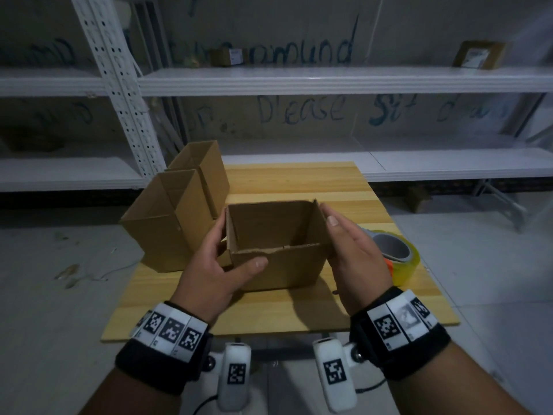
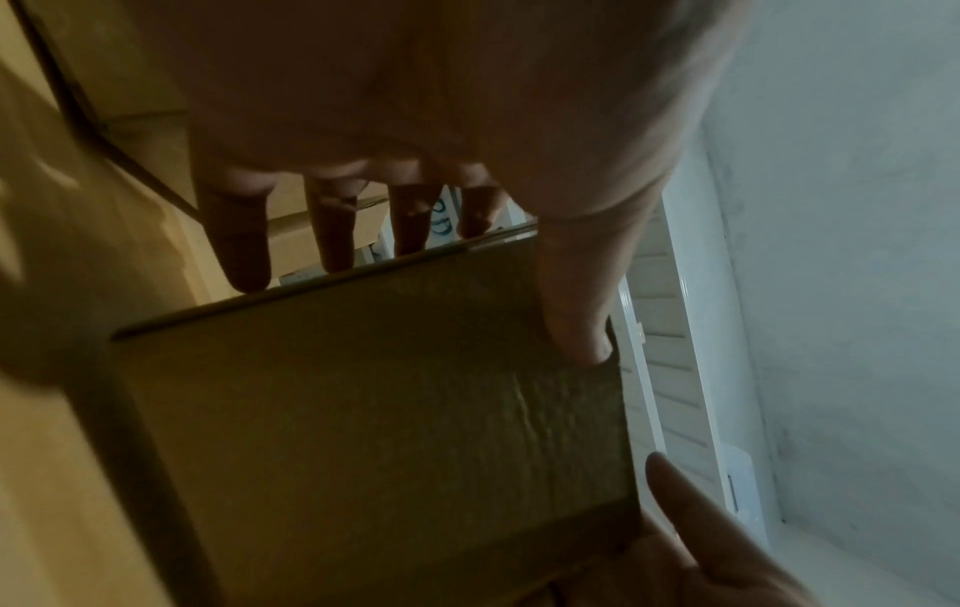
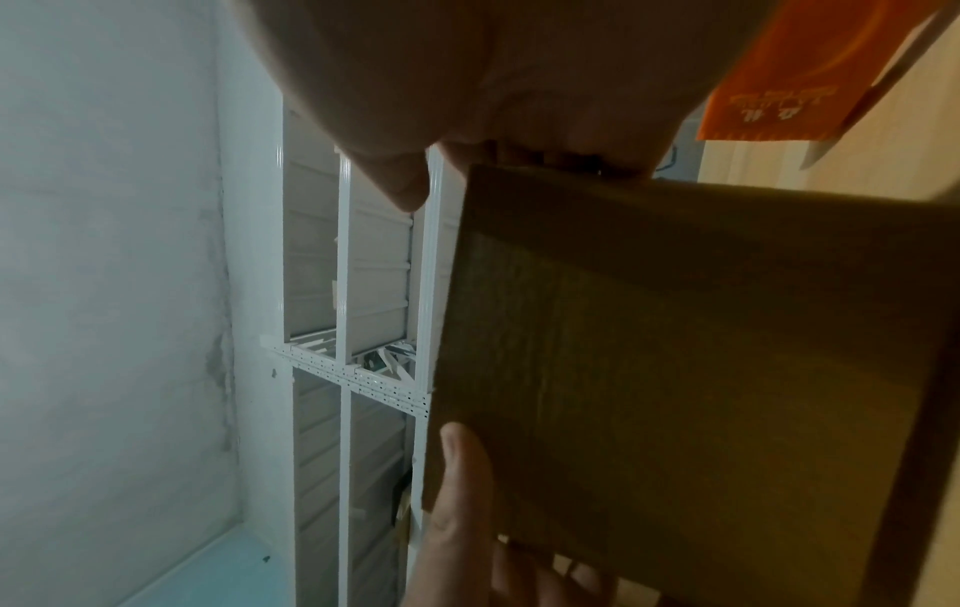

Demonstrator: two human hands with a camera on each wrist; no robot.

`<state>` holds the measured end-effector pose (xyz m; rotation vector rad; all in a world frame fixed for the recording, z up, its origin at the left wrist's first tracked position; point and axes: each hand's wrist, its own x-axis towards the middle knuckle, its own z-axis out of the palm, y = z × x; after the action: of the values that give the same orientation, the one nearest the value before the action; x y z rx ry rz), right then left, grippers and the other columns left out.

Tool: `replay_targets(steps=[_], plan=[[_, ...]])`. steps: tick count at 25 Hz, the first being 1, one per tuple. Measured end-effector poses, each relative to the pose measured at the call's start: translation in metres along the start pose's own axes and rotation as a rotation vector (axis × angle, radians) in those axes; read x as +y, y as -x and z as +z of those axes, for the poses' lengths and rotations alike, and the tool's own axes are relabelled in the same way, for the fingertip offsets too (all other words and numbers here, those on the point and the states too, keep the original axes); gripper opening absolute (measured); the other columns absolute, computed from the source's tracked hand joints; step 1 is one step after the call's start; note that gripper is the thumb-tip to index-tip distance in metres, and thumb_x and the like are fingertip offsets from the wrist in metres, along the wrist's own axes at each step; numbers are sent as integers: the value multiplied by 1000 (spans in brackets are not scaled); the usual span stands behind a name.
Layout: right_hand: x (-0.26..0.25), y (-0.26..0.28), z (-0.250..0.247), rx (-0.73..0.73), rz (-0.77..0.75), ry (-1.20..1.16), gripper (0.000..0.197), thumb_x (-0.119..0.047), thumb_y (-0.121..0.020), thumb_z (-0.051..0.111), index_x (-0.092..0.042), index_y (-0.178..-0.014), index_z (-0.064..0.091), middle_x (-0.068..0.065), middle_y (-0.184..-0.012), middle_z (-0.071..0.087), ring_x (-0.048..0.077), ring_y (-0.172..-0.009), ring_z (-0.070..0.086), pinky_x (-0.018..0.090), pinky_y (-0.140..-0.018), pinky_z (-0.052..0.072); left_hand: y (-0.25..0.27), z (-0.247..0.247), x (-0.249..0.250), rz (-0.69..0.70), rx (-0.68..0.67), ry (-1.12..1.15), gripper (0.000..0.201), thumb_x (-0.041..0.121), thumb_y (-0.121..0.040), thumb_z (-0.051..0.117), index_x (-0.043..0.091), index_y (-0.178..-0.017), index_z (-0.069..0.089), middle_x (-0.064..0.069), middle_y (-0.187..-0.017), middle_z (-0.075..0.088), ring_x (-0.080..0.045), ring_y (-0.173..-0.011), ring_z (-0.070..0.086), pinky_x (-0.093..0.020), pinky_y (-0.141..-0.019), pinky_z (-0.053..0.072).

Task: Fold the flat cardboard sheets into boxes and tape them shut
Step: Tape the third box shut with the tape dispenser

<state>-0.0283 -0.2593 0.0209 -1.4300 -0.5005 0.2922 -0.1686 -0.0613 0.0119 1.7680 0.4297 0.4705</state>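
Note:
A small open-topped cardboard box (image 1: 275,253) is held between both hands over the wooden table (image 1: 299,310). My left hand (image 1: 232,250) grips its near-left corner, with the thumb across the front wall and the fingers along the left wall. My right hand (image 1: 329,215) lies flat against the right wall, fingers straight and thumb at the rim. In the left wrist view the thumb (image 2: 576,320) presses the box (image 2: 374,410) while the fingers (image 2: 244,246) reach behind its edge. The right wrist view shows the box (image 3: 701,369) against my palm.
Two more open cardboard boxes (image 1: 167,217) (image 1: 200,169) stand at the table's left rear. A roll of clear tape (image 1: 395,253) on an orange dispenser (image 3: 779,82) sits behind my right hand. White metal shelving (image 1: 329,82) runs along the wall beyond the table.

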Motion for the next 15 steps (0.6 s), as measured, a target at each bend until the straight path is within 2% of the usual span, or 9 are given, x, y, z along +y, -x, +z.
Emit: replay_targets(steps=[2,5,8,10,11,13,15], plan=[[3,-3,-1,6,15,-20,59,-60,-97,61,-34,-150,62,-11,-147,68,7,-140,60,47,-123,43,-3,-2,-3,7,5,-13,107,56,-77,92,54,-165,30,23,-152,60,-3,-143,54,-42,-118,49],[7,-1,3,-51,72,-8,38,-43,-110,54,-34,-145,65,-9,-136,75,9,-128,69,44,-114,53,-3,-2,-8,-31,-1,-34,109,51,-79,89,51,-168,25,22,-152,58,-4,-143,53,-32,-108,51],[12,-6,3,9,82,-3,26,-48,-109,55,-38,-123,74,-18,-116,81,3,-114,74,38,-107,57,-1,-1,-10,-76,36,1,109,32,-76,94,50,-162,30,26,-141,58,4,-131,56,-24,-94,54],[12,-11,2,58,91,-63,24,-39,-112,52,-33,-120,73,-16,-110,83,4,-108,77,34,-102,59,0,2,-12,-105,112,39,107,24,-74,96,49,-157,33,23,-136,58,-2,-125,59,-21,-84,56],[13,-13,1,80,122,-152,25,-32,-112,53,-24,-127,71,-7,-115,83,11,-111,78,37,-103,59,1,5,-13,-106,177,28,108,26,-73,98,47,-157,33,23,-134,58,-6,-125,60,-22,-85,55],[14,-16,0,126,174,-306,35,-16,-108,61,-8,-142,63,12,-127,79,25,-119,76,45,-111,55,1,13,-18,-111,325,-66,113,40,-68,100,41,-158,31,24,-131,54,-12,-128,57,-29,-94,52],[19,-19,-1,141,194,-339,42,-5,-104,65,-4,-145,59,17,-132,75,28,-121,75,48,-114,54,1,23,-24,-117,415,-118,121,54,-60,101,44,-155,27,16,-140,53,-18,-134,56,-40,-105,52]])
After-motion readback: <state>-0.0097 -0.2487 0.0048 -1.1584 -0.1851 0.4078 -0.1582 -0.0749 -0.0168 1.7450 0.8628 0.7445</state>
